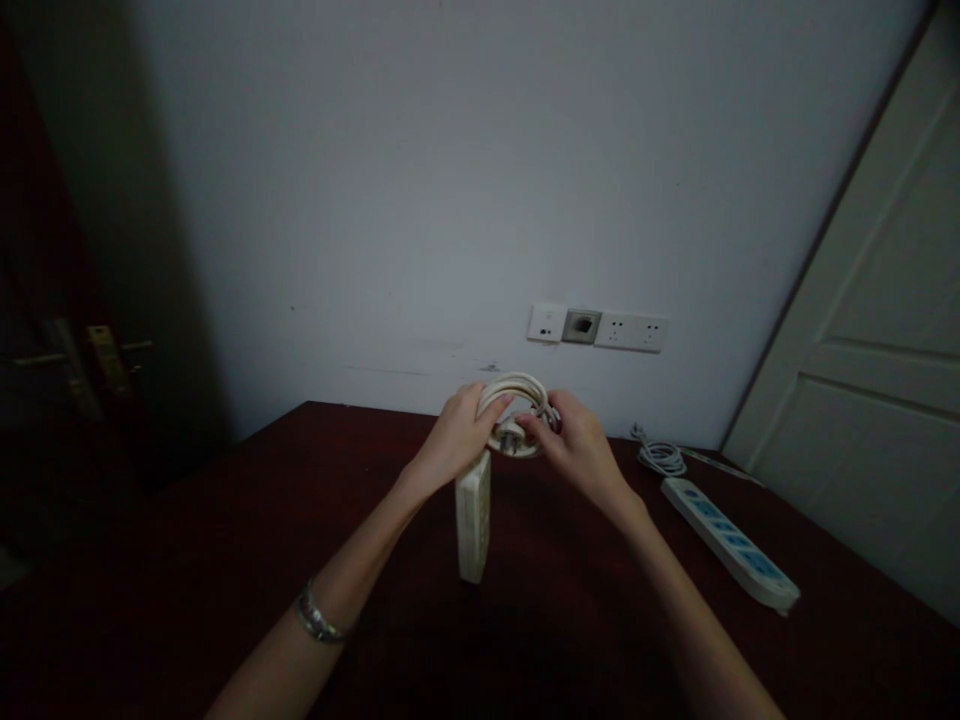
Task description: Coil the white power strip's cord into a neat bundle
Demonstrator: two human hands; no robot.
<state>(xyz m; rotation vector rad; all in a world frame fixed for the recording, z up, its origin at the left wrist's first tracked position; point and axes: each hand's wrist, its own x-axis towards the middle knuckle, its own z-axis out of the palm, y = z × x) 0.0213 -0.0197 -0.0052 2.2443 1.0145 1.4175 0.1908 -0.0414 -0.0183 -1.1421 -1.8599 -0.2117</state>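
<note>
A coiled white power cord (517,381) is held up between my two hands over the dark red table. My left hand (461,430) is closed round the left side of the coil, its thumb across the loops. My right hand (574,440) pinches the right side, where the loops bunch together. The cord's plug (510,436) sits at the lower part of the coil, its prongs showing, close to my right thumb. Below my left hand a white power strip (472,520) hangs or stands on end; whether its lower end touches the table I cannot tell.
On the right of the table (360,540) lies another power strip (731,540) with blue sockets, its grey cord (661,458) coiled behind it. Wall sockets (630,332) are on the wall beyond. A white panelled door (885,400) stands at right, a dark door with handles (112,360) at left.
</note>
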